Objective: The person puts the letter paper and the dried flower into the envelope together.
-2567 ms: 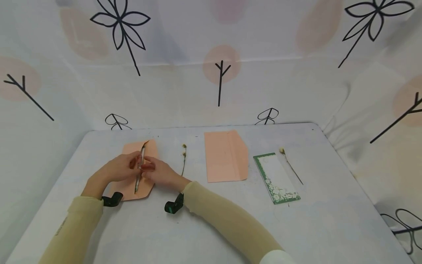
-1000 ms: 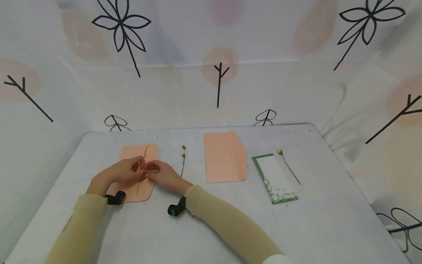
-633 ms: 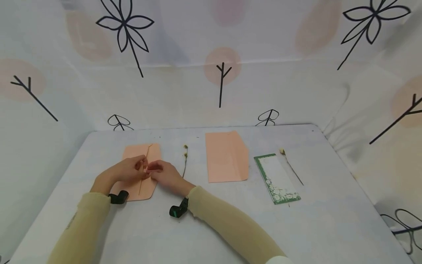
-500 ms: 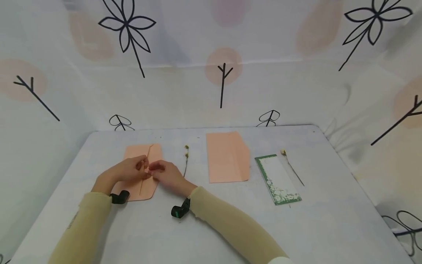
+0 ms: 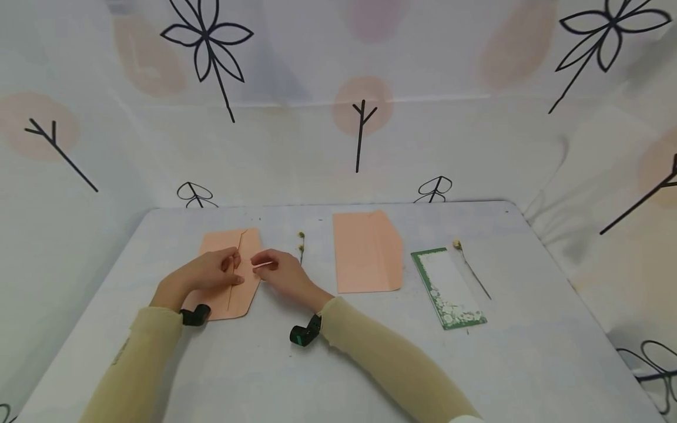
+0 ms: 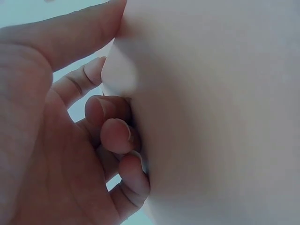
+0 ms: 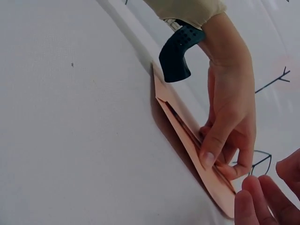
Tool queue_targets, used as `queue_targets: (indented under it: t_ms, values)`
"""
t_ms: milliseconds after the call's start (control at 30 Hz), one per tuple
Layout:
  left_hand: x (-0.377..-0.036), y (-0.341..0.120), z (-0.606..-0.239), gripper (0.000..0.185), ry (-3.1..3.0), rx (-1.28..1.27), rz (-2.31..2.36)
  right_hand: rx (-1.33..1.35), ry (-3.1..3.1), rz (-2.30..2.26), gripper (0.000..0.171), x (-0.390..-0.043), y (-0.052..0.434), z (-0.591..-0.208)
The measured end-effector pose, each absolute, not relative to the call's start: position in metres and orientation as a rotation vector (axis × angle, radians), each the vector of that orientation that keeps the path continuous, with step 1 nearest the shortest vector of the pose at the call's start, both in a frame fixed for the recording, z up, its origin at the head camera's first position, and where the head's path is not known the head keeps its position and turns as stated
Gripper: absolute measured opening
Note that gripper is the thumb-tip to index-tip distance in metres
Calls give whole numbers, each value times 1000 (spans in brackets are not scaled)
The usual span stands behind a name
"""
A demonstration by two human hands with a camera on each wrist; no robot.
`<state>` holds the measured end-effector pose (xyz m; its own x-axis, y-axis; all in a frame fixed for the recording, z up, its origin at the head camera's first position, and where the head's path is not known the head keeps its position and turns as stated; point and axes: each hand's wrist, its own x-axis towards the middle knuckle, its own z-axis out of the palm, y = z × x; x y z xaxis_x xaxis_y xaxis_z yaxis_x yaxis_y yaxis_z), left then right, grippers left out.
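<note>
Left hand pinched peach envelope at its opening, left part of surface. Right hand, grip slack, fingers apart, was near envelope's right edge; dried sprig just beyond.

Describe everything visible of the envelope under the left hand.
The envelope is peach-coloured and looks like paper. A flap with a slanted near corner lies right of a lengthwise, slightly open slit. It lies askew on the left of the table. The left hand hides part of it and touches it at the slit; whether the right hand touches it is unclear.
</note>
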<state>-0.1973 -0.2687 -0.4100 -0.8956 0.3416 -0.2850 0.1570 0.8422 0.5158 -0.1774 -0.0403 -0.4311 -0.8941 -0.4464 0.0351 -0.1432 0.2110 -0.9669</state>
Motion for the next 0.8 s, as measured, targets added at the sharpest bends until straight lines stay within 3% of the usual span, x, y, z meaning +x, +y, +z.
queue_targets:
  t_ms: [800]
  values:
    - [-198, -272, -413, 35, 2647, 412, 731, -565, 2727, -1365, 24, -191, 12, -428]
